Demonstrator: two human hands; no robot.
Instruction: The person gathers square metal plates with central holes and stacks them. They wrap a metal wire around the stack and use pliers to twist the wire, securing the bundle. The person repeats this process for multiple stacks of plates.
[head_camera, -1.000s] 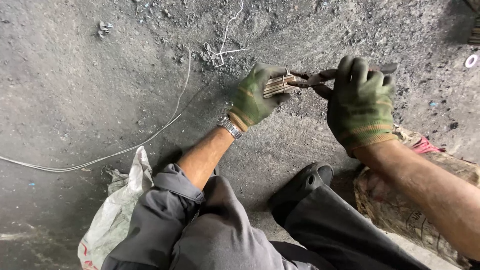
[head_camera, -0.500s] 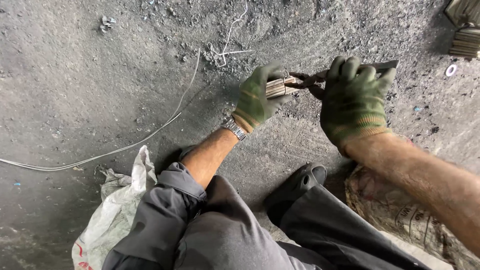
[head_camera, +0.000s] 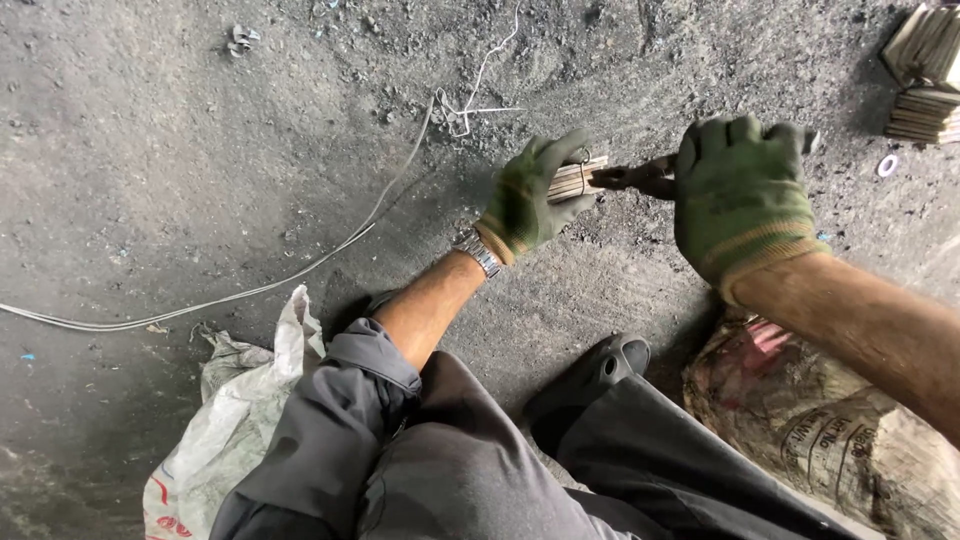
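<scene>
My left hand (head_camera: 533, 195), in a green glove, grips a small bundle of thin metal strips (head_camera: 578, 178) held just above the dirty floor. A loop of thin wire goes around the bundle's end. My right hand (head_camera: 745, 195), also in a green glove, is closed on the handles of dark pliers (head_camera: 640, 176), whose jaws meet the bundle's right end at the wire. A wristwatch (head_camera: 478, 250) sits on my left wrist.
A long thin wire (head_camera: 300, 270) trails across the grey floor to the left, with a tangle near the top. Stacks of tied strip bundles (head_camera: 925, 75) lie at the top right. A white sack (head_camera: 235, 410) lies at my left knee, a printed sack (head_camera: 840, 430) at my right.
Both hands with the bundle and pliers stay together; the view has shifted so they sit slightly lower and left. The right hand has turned a little on the pliers.
</scene>
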